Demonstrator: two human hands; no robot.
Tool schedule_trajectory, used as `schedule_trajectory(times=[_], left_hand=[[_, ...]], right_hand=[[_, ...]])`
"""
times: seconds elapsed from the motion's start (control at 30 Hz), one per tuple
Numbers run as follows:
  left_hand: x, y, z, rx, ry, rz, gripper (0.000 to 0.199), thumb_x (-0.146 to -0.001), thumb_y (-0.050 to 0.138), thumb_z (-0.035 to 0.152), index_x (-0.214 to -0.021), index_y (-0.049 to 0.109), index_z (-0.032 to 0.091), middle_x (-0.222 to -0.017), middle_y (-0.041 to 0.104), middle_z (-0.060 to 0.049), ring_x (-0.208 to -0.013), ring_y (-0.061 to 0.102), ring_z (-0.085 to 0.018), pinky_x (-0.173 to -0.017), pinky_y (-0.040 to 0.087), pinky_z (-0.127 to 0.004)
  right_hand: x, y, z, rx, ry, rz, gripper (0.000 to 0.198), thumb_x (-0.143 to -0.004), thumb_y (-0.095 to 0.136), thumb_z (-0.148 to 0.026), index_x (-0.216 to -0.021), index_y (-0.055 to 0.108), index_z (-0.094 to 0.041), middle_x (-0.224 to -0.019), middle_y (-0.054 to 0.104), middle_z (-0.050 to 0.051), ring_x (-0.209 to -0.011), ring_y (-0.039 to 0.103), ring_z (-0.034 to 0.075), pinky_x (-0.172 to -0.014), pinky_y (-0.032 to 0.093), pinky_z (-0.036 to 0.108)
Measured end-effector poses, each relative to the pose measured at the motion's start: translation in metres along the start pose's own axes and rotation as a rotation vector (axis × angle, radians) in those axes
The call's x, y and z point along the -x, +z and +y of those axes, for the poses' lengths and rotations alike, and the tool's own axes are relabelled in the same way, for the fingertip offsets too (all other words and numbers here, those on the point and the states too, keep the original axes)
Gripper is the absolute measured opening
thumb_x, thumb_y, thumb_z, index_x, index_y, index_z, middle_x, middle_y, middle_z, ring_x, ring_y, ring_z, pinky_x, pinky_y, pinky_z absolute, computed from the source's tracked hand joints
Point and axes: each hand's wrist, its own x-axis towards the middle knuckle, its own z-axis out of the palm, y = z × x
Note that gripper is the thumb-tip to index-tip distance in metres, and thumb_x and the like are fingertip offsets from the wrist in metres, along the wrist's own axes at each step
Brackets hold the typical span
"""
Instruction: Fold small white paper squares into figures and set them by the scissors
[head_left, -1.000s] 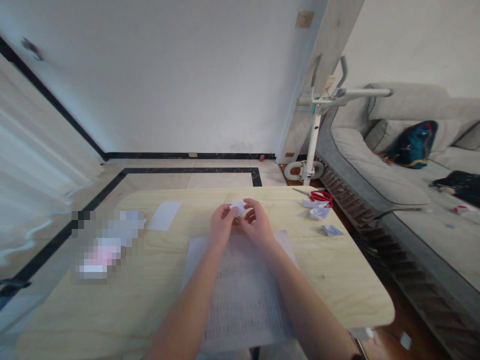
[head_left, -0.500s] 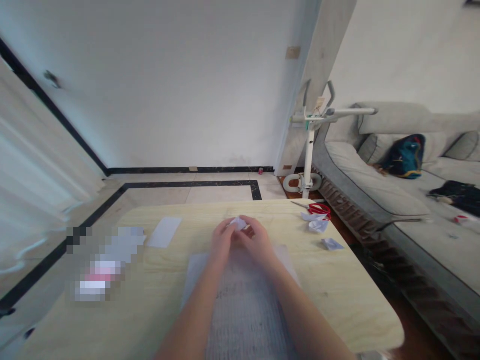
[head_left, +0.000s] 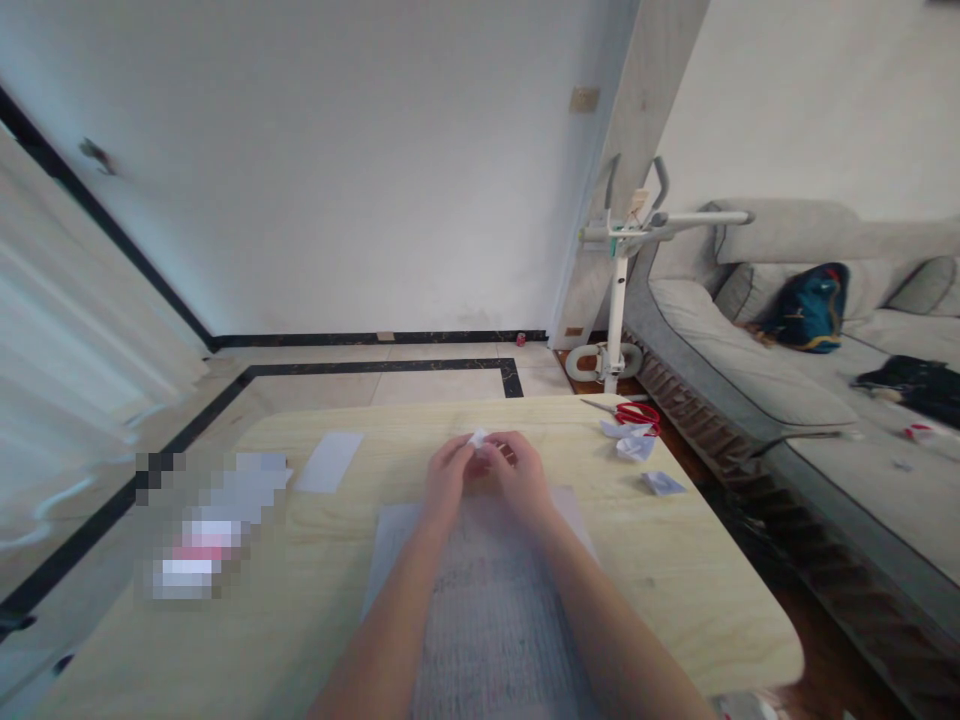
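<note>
A small piece of folded white paper [head_left: 478,440] is pinched between my two hands, above the far part of the table. My left hand [head_left: 448,474] grips it from the left with closed fingers. From the other side, my right hand [head_left: 519,472] holds it between thumb and fingers. Most of the paper is hidden behind the fingers, so its exact shape cannot be told. Beneath my wrists and forearms lies a large sheet covered with rows of marks [head_left: 487,620].
On the wooden table [head_left: 675,600], a blank white sheet [head_left: 330,462] lies at the left, beside a blurred-out patch [head_left: 202,540]. Red-handled scissors [head_left: 637,416], crumpled paper pieces [head_left: 634,446] and a folded paper [head_left: 664,483] are at the right. A grey sofa [head_left: 750,350] stands beyond.
Both hands stay in nearly the same place. Less of the white paper shows between the fingers, which have drawn slightly closer around it. The view has shifted a little.
</note>
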Motion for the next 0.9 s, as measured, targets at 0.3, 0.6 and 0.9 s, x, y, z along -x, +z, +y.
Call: schedule_trajectory(times=[0.3, 0.6, 0.9], left_hand=[[0.009, 0.007, 0.012, -0.184, 0.087, -0.053, 0.032, -0.074, 0.065, 0.037, -0.097, 0.062, 0.015, -0.085, 0.069, -0.006, -0.073, 0.067, -0.018, -0.069, 0.054, -0.03], [0.004, 0.003, 0.01, -0.168, 0.073, 0.01, 0.027, -0.072, 0.067, 0.031, -0.092, 0.061, 0.016, -0.08, 0.068, -0.004, -0.067, 0.066, -0.015, -0.063, 0.051, -0.026], [0.005, 0.003, 0.013, -0.154, 0.051, 0.059, 0.021, -0.068, 0.065, 0.027, -0.086, 0.06, 0.017, -0.069, 0.066, 0.0, -0.06, 0.063, -0.014, -0.059, 0.048, -0.025]], right_hand=[[-0.002, 0.0, 0.004, -0.024, 0.095, 0.088, 0.023, -0.082, 0.057, -0.04, -0.086, 0.065, -0.018, -0.081, 0.067, 0.005, -0.073, 0.06, 0.018, -0.067, 0.047, 0.03], [-0.006, -0.005, -0.001, -0.178, 0.167, 0.021, 0.023, -0.074, 0.066, -0.038, -0.085, 0.07, -0.019, -0.081, 0.069, 0.005, -0.068, 0.06, 0.016, -0.064, 0.047, 0.029], [-0.008, -0.007, -0.002, -0.391, 0.236, 0.021, 0.019, -0.07, 0.063, -0.031, -0.085, 0.068, -0.02, -0.071, 0.064, 0.0, -0.055, 0.052, 0.011, -0.054, 0.043, 0.026]])
